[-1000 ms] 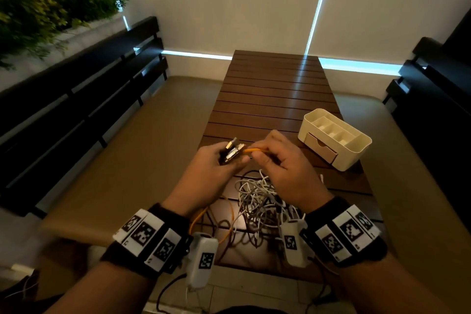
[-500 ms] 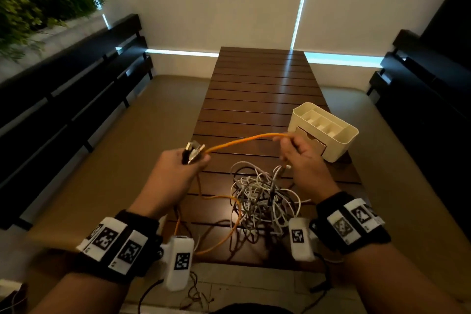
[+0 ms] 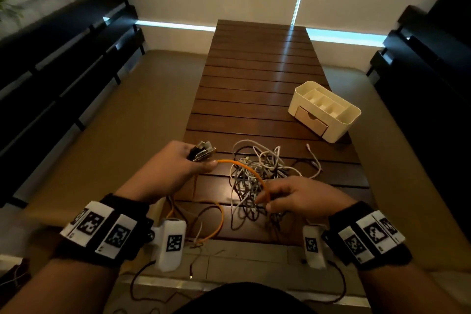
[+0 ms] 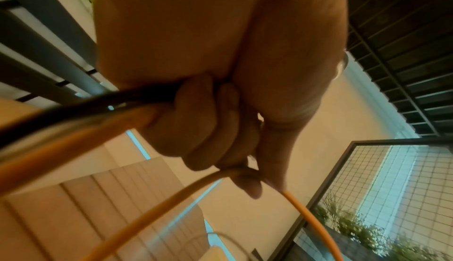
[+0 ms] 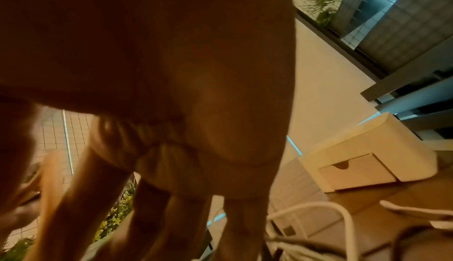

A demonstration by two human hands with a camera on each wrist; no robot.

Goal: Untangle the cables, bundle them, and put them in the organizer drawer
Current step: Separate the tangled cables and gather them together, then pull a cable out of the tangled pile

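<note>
Nearest the body, a loop of the orange cable (image 3: 221, 222) hangs over the near edge of the slatted wooden table (image 3: 257, 79), with a couple of thin dark leads beside it. Just above, the right hand (image 3: 303, 196) pinches the orange cable between thumb and fingertips, over the near side of the tangle. From there the cable arcs up and left to the left hand (image 3: 175, 168), which is clenched round it and round a clutch of metal-tipped plugs (image 3: 202, 151); the left wrist view shows the fingers curled over an orange run and a darker lead together. Between and beyond the hands lies the tangle of white and grey cables (image 3: 262, 173), knotted on the tabletop, one white end straying off to the right. Further back and to the right stands the cream organizer (image 3: 354, 120), its small drawer (image 3: 312, 121) closed.

The step in hand looks like drawing the orange cable free and gathering it loop by loop. Next, the right hand should probably feed its length to the left, easing it past the white strands rather than tugging, which could tighten the knot.
</note>
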